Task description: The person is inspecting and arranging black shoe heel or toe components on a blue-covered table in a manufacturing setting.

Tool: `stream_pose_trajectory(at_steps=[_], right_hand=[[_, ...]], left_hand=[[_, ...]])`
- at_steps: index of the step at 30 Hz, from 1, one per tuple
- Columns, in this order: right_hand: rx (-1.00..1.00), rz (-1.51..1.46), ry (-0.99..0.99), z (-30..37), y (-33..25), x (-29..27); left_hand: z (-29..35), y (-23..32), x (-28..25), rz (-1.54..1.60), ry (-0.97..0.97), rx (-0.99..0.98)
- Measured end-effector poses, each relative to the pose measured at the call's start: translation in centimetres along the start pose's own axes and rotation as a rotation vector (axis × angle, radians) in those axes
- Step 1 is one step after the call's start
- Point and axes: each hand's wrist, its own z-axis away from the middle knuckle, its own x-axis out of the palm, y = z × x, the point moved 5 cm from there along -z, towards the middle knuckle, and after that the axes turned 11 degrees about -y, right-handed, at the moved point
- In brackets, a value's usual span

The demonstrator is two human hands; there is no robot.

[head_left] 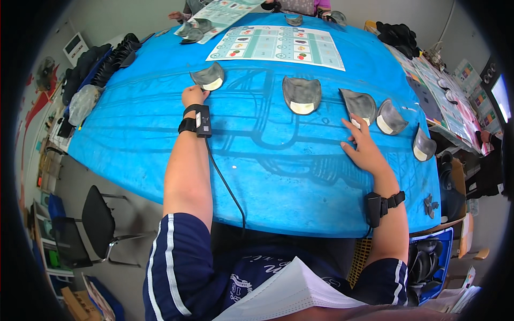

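Observation:
Several dark grey curved, cup-like pieces, each with a cream strip along one edge, lie on a blue-covered table (246,198). My left hand (195,96) is closed at the lower left edge of a curved grey piece (209,76), its fingertips partly hidden. My right hand (365,150) has its fingers apart, with fingertips at the pale strip of another curved piece (360,102). Between my hands, farther off, sits a third piece (301,93). Right of my right hand are two more, one nearer (392,116) and one by the table edge (424,143).
A printed sheet (278,45) lies beyond the pieces. Across the table, people's hands show near another sheet (230,15) and more grey pieces. A black cable (225,184) runs from my left wrist device. A black chair (99,219) stands left; a blue crate (447,246) sits lower right.

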Motion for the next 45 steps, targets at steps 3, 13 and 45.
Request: stream_pose_trajectory(at_steps=[3,13,45], right_hand=[[-0.016,0.012,0.009,0.1,-0.1,-0.1],[-0.01,0.03,-0.005,0.0,-0.2,0.0],[0.004,0.015,-0.03,0.1,-0.1,0.1]], left_hand=[[0.3,0.1,0.3,0.003,-0.003,-0.002],[-0.3,-0.2,0.0,-0.013,-0.02,-0.02],[-0.2,-0.1,0.2,-0.016,-0.035,-0.003]])
